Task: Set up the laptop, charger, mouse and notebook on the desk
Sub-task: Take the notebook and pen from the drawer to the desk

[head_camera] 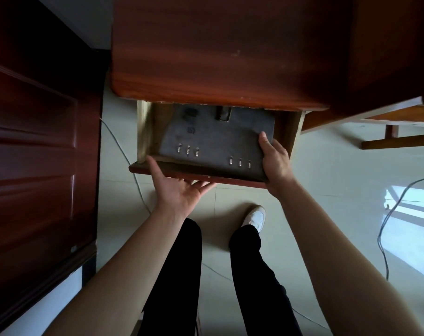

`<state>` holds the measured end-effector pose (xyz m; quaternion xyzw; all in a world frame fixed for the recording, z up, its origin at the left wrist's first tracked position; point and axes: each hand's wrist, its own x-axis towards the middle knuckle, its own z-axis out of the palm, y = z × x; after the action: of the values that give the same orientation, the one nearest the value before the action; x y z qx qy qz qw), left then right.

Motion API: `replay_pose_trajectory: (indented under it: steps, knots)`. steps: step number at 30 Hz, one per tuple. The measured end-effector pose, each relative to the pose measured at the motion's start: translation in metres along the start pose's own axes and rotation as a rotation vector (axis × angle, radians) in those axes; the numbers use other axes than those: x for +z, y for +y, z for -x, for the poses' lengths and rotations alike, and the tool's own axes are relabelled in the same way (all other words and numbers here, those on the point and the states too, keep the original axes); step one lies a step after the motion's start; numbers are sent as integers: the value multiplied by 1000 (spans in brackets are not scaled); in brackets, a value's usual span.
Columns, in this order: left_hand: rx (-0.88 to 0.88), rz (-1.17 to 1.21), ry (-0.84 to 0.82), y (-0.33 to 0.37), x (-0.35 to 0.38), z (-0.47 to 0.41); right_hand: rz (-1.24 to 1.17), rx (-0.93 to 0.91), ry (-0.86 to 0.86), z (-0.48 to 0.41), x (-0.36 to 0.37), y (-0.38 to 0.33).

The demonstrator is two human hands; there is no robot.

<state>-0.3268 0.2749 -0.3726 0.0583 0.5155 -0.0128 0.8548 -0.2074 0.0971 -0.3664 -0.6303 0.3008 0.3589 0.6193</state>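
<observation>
A reddish wooden desk (218,52) fills the upper view. Its drawer (172,171) is pulled out toward me. Inside lies a flat grey laptop bag (213,139) with two groups of small metal zipper pulls along its near edge. My right hand (275,157) grips the bag's right edge, thumb on top and fingers wrapped around the side. My left hand (174,187) holds the drawer's front panel from below, thumb against the front edge. No charger, mouse or notebook is visible.
A dark wooden door (36,146) stands at the left. A thin cable (123,151) runs across the pale tiled floor left of the drawer, and a dark cable (385,219) lies at the right. A wooden frame (397,141) sits at right. My legs stand below the drawer.
</observation>
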Motion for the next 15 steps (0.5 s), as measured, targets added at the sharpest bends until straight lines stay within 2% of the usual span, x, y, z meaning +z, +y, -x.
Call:
replay_pose_trajectory:
  steps: [5, 9, 11, 13, 15]
  knots:
    - [95, -124, -1, -3, 13, 13, -106, 86, -168, 29, -49, -3]
    - [127, -398, 211, -5, 12, 24, -22, 108, -286, 53, -65, -11]
    - [81, -461, 235, -5, -5, 26, -44, 52, -320, 62, -62, -19]
    - [12, -422, 312, -3, -11, 23, -107, -51, -334, 66, -52, -31]
    - [-17, -182, 333, 1, -1, 15, -198, -169, -305, 63, -35, -45]
